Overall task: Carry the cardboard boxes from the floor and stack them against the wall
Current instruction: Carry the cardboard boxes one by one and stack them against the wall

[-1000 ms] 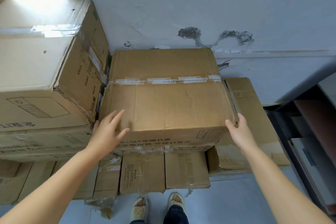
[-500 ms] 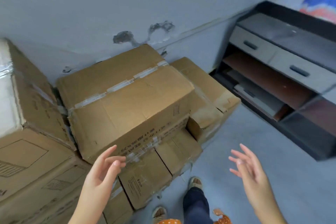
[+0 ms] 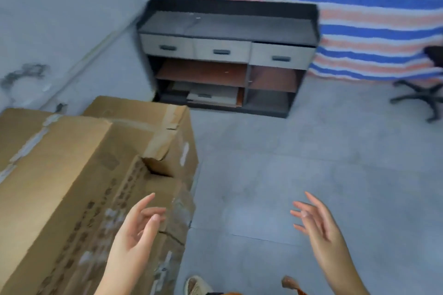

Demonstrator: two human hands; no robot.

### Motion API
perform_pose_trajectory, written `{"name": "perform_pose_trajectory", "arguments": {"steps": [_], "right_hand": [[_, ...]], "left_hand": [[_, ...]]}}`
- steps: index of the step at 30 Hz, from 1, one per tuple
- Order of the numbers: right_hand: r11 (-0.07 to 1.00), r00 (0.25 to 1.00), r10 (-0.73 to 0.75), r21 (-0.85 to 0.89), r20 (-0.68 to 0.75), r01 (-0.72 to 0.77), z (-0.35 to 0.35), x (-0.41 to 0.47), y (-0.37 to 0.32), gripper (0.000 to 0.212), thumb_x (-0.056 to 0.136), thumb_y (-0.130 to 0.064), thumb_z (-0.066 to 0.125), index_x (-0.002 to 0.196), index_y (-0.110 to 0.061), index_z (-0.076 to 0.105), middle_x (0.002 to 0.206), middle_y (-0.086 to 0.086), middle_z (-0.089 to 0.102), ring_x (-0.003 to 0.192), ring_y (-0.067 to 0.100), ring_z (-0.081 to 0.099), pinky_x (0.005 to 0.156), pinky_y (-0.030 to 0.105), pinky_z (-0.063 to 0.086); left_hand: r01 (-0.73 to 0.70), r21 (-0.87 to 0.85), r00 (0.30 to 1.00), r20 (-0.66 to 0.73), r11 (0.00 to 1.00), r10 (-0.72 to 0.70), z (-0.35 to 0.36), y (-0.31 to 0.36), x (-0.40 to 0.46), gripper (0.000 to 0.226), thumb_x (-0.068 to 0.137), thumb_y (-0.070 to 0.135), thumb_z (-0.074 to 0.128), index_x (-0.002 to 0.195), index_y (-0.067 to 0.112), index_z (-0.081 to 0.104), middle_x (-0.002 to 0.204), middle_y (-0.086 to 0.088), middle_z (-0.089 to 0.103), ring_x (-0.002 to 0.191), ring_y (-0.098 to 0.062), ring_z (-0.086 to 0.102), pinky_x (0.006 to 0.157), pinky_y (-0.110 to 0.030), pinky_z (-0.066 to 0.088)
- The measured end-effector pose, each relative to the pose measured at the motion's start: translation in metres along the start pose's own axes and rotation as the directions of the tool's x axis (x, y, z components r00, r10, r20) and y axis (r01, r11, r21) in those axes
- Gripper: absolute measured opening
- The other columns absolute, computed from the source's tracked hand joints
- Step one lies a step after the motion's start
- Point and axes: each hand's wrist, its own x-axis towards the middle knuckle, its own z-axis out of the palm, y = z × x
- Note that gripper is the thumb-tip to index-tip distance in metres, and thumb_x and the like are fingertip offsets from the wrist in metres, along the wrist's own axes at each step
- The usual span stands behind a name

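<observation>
Both hands hang empty, fingers loosely spread: left hand (image 3: 136, 230) before the creased, taped cardboard boxes (image 3: 72, 189) stacked at left against the wall (image 3: 60, 19), right hand (image 3: 318, 225) over smooth grey floor (image 3: 311, 163).

Whole frame reads motion-blurred to me. Print on the front cardboard box (image 3: 72, 199) is smeared — I can't read it, and the box runs off the left and bottom edges. Second box (image 3: 148, 122) is partly hidden behind it. Office chair (image 3: 422, 93) is cut by the right edge — only base legs show. Both forearms leave the bottom edge; shoe (image 3: 195, 285) is half cropped.
</observation>
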Motion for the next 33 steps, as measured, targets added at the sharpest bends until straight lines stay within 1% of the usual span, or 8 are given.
{"name": "perform_pose_trajectory", "arguments": {"steps": [3, 6, 9, 12, 16, 18, 27, 33], "right_hand": [[0.999, 0.991, 0.016, -0.026, -0.132, -0.019, -0.066, -0.024, 0.011, 0.038, 0.093, 0.002, 0.048, 0.118, -0.026, 0.052, 0.105, -0.002, 0.068, 0.089, 0.003, 0.067, 0.08, 0.03, 0.053], [0.996, 0.969, 0.066, -0.039, -0.237, -0.077, -0.146, -0.052, 0.027, 0.038, 0.093, -0.001, 0.051, 0.118, -0.029, 0.054, 0.103, -0.003, 0.07, 0.09, 0.008, 0.068, 0.085, 0.037, 0.052], [0.992, 0.927, 0.097, -0.035, -0.363, -0.118, -0.229, -0.081, 0.038, 0.038, 0.093, -0.001, 0.051, 0.118, -0.029, 0.056, 0.101, -0.002, 0.07, 0.088, 0.009, 0.069, 0.08, 0.03, 0.056], [0.988, 0.866, 0.117, -0.029, -0.487, -0.149, -0.301, -0.106, 0.05, 0.036, 0.094, -0.005, 0.051, 0.12, -0.031, 0.054, 0.102, -0.004, 0.069, 0.087, 0.006, 0.068, 0.082, 0.03, 0.054], [0.984, 0.738, 0.172, 0.088, -0.652, -0.152, -0.371, -0.136, 0.063, 0.034, 0.096, -0.004, 0.049, 0.121, -0.026, 0.054, 0.102, 0.0, 0.068, 0.085, 0.007, 0.069, 0.072, 0.018, 0.055], [0.977, 0.673, 0.215, 0.146, -0.708, -0.158, -0.391, -0.147, 0.072, 0.034, 0.096, -0.004, 0.049, 0.121, -0.025, 0.054, 0.102, 0.001, 0.068, 0.085, 0.007, 0.069, 0.07, 0.017, 0.055], [0.939, 0.459, 0.343, 0.29, -0.82, -0.184, -0.459, -0.139, 0.1, 0.032, 0.096, -0.006, 0.048, 0.119, -0.027, 0.054, 0.099, 0.0, 0.07, 0.083, 0.01, 0.069, 0.072, 0.02, 0.055], [0.951, 0.31, 0.308, 0.288, -0.899, -0.11, -0.544, -0.068, 0.092, 0.031, 0.096, -0.006, 0.048, 0.123, -0.021, 0.055, 0.1, 0.004, 0.07, 0.085, 0.013, 0.07, 0.07, 0.018, 0.056]], "left_hand": [[-0.062, 0.002, 0.989, 0.138, 0.998, 0.061, 0.061, 0.015, -0.006, 0.035, 0.091, 0.004, 0.048, 0.124, 0.016, 0.053, 0.097, -0.008, 0.07, 0.085, -0.01, 0.068, 0.085, -0.023, 0.049], [-0.105, -0.008, 0.952, 0.287, 0.994, 0.103, 0.136, 0.026, -0.023, 0.038, 0.092, -0.005, 0.047, 0.116, 0.024, 0.055, 0.099, -0.012, 0.069, 0.082, -0.011, 0.067, 0.087, -0.028, 0.048], [-0.135, -0.057, 0.911, 0.387, 0.989, 0.146, 0.224, 0.042, -0.047, 0.038, 0.093, -0.005, 0.045, 0.111, 0.026, 0.056, 0.097, -0.012, 0.069, 0.077, -0.008, 0.068, 0.076, -0.02, 0.053], [-0.14, -0.102, 0.855, 0.489, 0.985, 0.172, 0.306, 0.055, -0.074, 0.035, 0.096, -0.001, 0.043, 0.11, 0.028, 0.059, 0.092, -0.006, 0.071, 0.077, -0.009, 0.069, 0.07, -0.015, 0.055], [-0.216, -0.079, 0.725, 0.654, 0.973, 0.214, 0.391, 0.082, -0.106, 0.038, 0.096, -0.001, 0.044, 0.11, 0.031, 0.06, 0.093, 0.002, 0.072, 0.081, -0.011, 0.069, 0.075, -0.018, 0.055], [-0.273, -0.055, 0.652, 0.724, 0.96, 0.227, 0.426, 0.093, -0.114, 0.039, 0.096, -0.002, 0.044, 0.109, 0.03, 0.06, 0.092, 0.003, 0.071, 0.081, -0.01, 0.068, 0.078, -0.019, 0.054], [-0.231, -0.057, 0.478, 0.863, 0.971, 0.165, 0.581, 0.124, -0.117, 0.03, 0.096, -0.002, 0.043, 0.11, 0.016, 0.063, 0.092, -0.007, 0.07, 0.086, -0.024, 0.067, 0.075, -0.02, 0.055], [-0.299, -0.118, 0.343, 0.913, 0.947, 0.222, 0.711, 0.188, -0.093, 0.033, 0.096, -0.001, 0.044, 0.107, 0.024, 0.063, 0.089, -0.002, 0.072, 0.084, -0.019, 0.068, 0.078, -0.021, 0.055]]}}
